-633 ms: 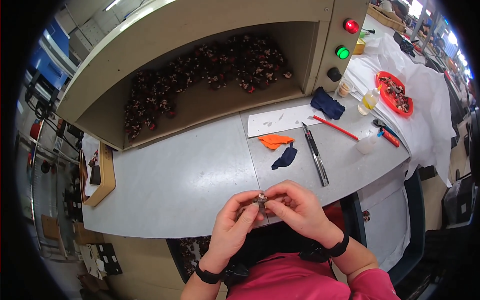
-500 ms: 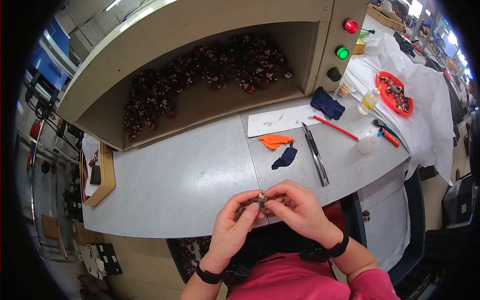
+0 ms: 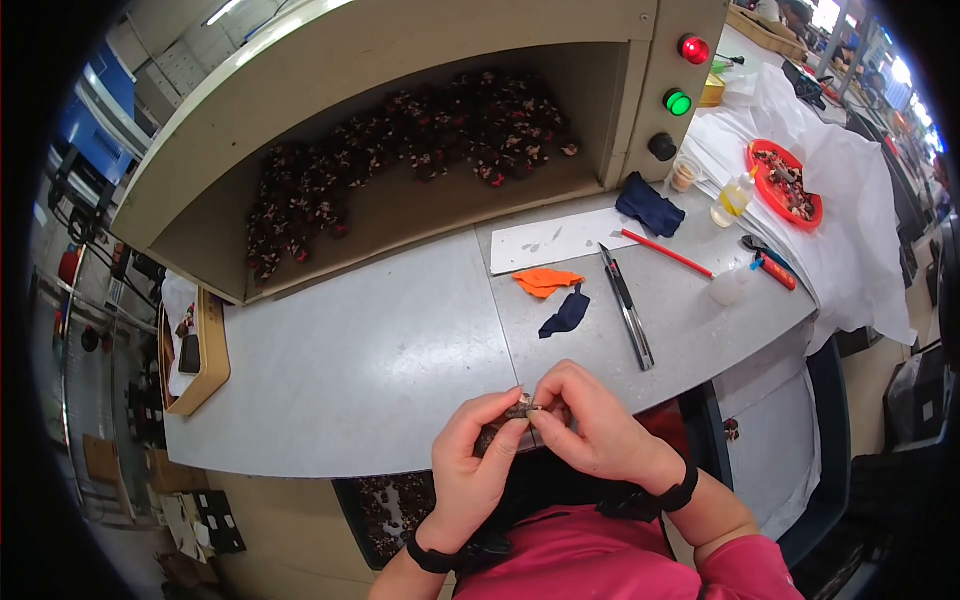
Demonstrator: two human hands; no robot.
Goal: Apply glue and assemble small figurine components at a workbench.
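Close to the table's front edge, a small dark brown and cream figurine-like piece [image 3: 520, 408] is pinched between my two hands. My left hand [image 3: 470, 452] closes round its left side, thumb and forefinger on it. My right hand [image 3: 592, 428] grips its right side between thumb and fingertips. Fingers cover most of the piece, so its full shape is hidden. Beyond the hands lie a navy cloth scrap [image 3: 566, 312], an orange cloth scrap [image 3: 547, 281] and a black and silver utility knife [image 3: 627, 308].
A beige cabinet [image 3: 420, 208] holds many small dark pieces [image 3: 420, 130]. On the right are a white strip [image 3: 520, 250], red stick [image 3: 668, 254], navy cloth [image 3: 650, 206], bottles [image 3: 733, 200], pliers [image 3: 775, 268] and a red dish [image 3: 815, 215]. A box [image 3: 212, 365] stands left; bins sit below.
The piece has turned in my fingers, and my left thumb has shifted lower on it. Both hands stay at nearly the same spot; the whole view has shifted slightly.
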